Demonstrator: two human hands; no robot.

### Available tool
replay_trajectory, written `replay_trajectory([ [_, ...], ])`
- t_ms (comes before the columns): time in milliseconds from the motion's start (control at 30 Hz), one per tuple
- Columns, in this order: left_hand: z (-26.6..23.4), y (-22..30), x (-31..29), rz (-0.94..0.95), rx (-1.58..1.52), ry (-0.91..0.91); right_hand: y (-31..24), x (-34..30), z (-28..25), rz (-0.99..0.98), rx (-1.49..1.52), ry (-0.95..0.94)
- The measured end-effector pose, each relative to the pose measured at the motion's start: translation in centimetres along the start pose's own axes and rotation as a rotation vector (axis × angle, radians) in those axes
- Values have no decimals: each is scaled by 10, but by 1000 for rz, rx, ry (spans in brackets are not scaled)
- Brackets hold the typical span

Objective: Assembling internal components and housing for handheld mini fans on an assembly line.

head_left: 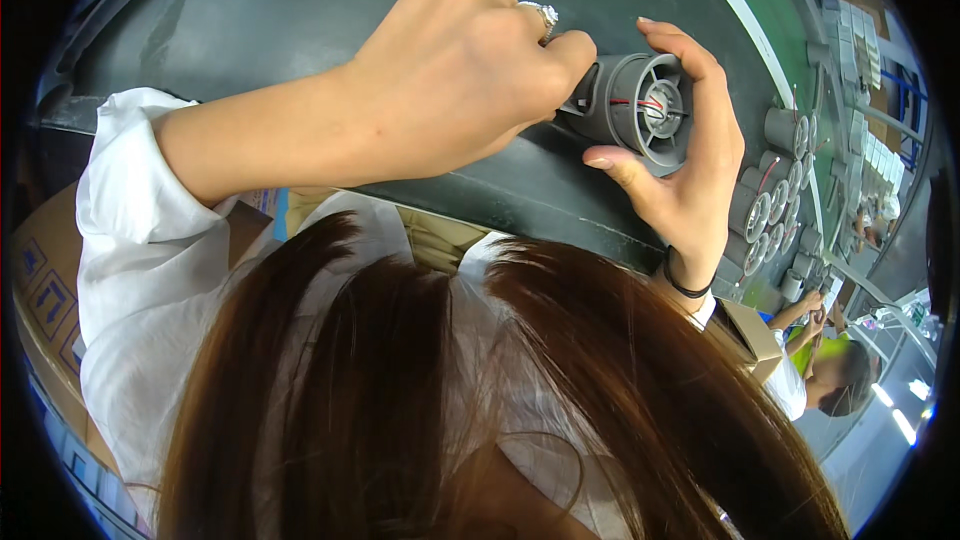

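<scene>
A dark workbench (270, 30) spans the far side, with a printed cardboard box (42, 270) at near left. To the right of the right wrist stand several grey cylindrical housings (750, 210). The left hand (475, 80) is curled tight at the left end of a grey fan housing (622, 125) above the bench; its fingertips are hidden, so I cannot tell its grip. The right hand (700, 150) arches wide around the housing's spoked right end. Smallest are the black wristband (687, 290), red wires (652, 105) and ring (548, 14).
</scene>
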State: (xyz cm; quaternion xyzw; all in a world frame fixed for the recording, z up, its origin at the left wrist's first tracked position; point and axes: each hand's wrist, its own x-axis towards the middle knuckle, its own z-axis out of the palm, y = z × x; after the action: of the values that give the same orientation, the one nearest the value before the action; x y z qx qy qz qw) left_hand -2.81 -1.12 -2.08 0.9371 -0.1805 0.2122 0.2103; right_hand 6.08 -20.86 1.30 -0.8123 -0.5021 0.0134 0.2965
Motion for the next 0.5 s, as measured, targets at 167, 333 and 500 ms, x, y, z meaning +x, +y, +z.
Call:
replay_trajectory([
  [167, -1, -1, 1, -44, -132, 24, 1, -3, 3, 61, 47, 25],
  [333, -5, 2, -1, -69, -111, -12, 2, 4, -4, -68, 9, 42],
  [500, -5, 2, 0, -65, -122, -11, -1, -2, -6, 116, 339, 24],
])
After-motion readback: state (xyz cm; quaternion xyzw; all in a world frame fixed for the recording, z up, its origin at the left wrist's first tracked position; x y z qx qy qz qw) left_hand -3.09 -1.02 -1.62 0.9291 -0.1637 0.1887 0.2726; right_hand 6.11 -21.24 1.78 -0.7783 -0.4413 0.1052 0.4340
